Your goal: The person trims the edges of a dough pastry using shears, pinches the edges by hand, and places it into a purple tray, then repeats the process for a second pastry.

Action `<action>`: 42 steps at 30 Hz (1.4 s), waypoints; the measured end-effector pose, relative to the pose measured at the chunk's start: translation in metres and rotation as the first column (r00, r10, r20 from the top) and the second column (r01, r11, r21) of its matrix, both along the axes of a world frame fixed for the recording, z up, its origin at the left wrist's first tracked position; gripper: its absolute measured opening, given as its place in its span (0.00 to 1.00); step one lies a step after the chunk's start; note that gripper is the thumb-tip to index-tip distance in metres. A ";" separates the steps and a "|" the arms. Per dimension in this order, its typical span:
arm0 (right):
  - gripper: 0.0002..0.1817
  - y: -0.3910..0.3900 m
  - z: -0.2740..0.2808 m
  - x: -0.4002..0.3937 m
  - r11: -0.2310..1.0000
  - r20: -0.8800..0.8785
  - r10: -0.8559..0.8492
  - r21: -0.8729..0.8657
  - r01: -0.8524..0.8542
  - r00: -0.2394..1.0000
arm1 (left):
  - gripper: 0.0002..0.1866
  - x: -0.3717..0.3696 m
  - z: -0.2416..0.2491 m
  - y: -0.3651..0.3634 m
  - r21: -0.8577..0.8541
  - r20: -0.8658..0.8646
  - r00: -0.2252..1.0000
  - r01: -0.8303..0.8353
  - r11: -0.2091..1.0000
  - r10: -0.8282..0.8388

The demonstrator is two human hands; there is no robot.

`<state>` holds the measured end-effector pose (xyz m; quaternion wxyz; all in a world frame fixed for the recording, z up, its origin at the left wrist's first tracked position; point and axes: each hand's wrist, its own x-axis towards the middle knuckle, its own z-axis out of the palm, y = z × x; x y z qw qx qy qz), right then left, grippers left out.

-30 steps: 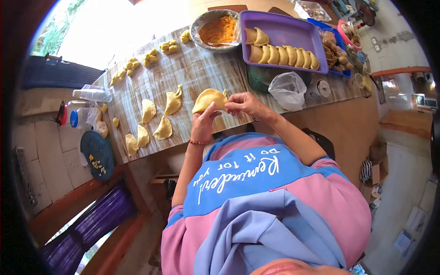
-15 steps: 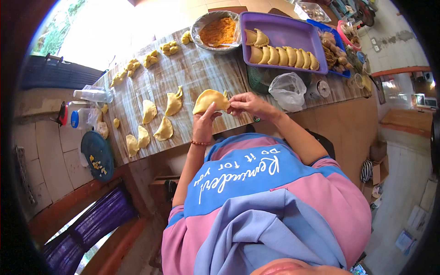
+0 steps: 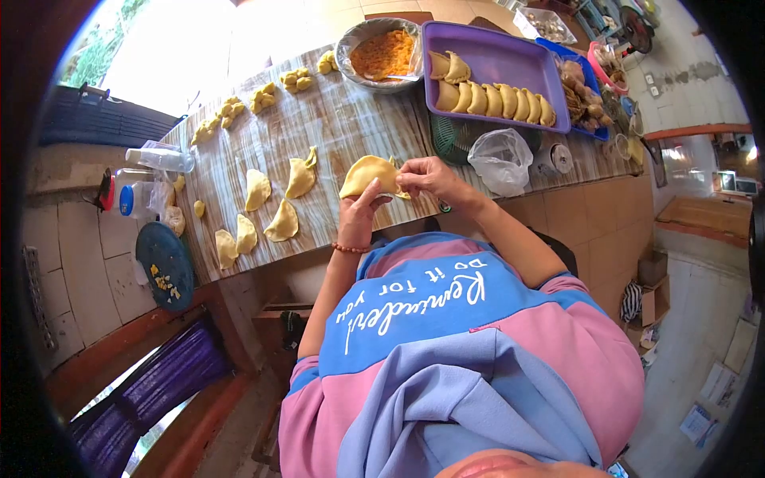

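Observation:
A half-moon dough turnover (image 3: 368, 173) is held over the near edge of the table, its curved rim facing away from me. My left hand (image 3: 360, 209) supports it from below and the left, thumb on its face. At its right end my right hand (image 3: 430, 180) pinches the edge between thumb and fingers. Left of my hands, several folded turnovers (image 3: 301, 177) lie on the table. In the purple tray (image 3: 510, 60) at the back sits a row of turnovers (image 3: 494, 100) with crimped edges.
A lined bowl of orange filling (image 3: 382, 56) stands left of the tray. Dough lumps (image 3: 263, 97) line the table's far side. A clear plastic bag (image 3: 500, 159) rests right of my hands. Bottles (image 3: 163, 161) and a round dark plate (image 3: 165, 267) are at the left edge.
My right hand has shifted slightly along the turnover's right end, still pinching the edge. My left hand keeps its hold. The whole view has shifted a little.

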<state>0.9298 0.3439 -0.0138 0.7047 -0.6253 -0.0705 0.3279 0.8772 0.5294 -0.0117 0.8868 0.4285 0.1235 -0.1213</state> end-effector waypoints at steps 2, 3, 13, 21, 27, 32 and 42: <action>0.10 0.001 0.006 0.000 1.000 -0.030 -0.009 0.003 0.010 0.999 | 0.14 0.000 -0.001 0.000 0.017 0.013 1.000 0.003 1.000 -0.004; 0.10 0.002 0.008 0.000 1.000 -0.045 -0.015 0.005 0.015 0.999 | 0.14 0.000 -0.002 0.001 0.027 0.020 1.000 0.006 1.000 -0.006; 0.11 -0.005 -0.001 0.000 0.998 -0.082 0.027 0.052 -0.023 0.996 | 0.14 0.000 -0.010 0.002 0.036 0.002 1.000 0.012 0.999 -0.012; 0.13 -0.003 0.008 0.003 0.998 0.000 0.055 -0.033 -0.055 0.998 | 0.17 0.000 -0.003 0.001 -0.042 0.008 0.996 0.087 0.995 -0.087; 0.12 -0.007 0.008 0.000 1.000 0.043 0.008 -0.017 -0.007 0.999 | 0.14 -0.002 0.005 -0.004 -0.094 0.001 0.997 0.075 0.993 -0.075; 0.12 -0.011 0.010 0.003 0.999 0.011 0.049 -0.012 -0.049 0.999 | 0.15 -0.002 0.007 -0.004 -0.091 0.001 0.997 0.073 0.993 -0.073; 0.11 -0.012 -0.006 0.000 1.000 -0.035 0.004 -0.015 -0.005 0.999 | 0.16 -0.003 -0.003 -0.002 -0.092 -0.022 0.997 0.077 0.993 -0.080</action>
